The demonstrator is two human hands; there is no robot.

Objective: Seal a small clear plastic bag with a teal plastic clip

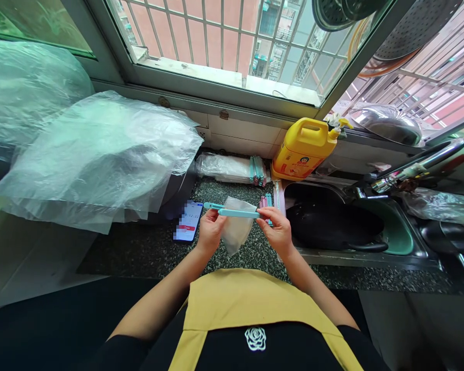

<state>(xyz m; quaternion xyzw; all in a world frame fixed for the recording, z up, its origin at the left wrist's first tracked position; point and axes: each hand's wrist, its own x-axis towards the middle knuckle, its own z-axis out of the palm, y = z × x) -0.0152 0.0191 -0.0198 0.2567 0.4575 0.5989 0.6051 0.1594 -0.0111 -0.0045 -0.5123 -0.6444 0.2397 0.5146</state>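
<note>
Both hands are raised over the dark speckled counter with a light-blue bag clip point(238, 213) between them. My left hand point(210, 230) pinches the clip's left end, where one arm of it sticks out. At the other end, the fingertips of my right hand point(277, 230) grip it. A small translucent plastic bag point(236, 236) hangs at the middle of the clip, its lower part drooping to a point. Whether the clip is fully fastened over the bag I cannot tell. Just behind my right hand lie several pink and blue bag clips point(266, 201), partly hidden by it.
A phone point(188, 220) lies left of my left hand. Behind are clear-wrapped packs point(228, 167) with more clips point(258, 171) and a yellow pump jug point(305, 148). The sink point(408, 234) at right holds a black wok point(332, 221). Large plastic bags point(112, 149) fill the left.
</note>
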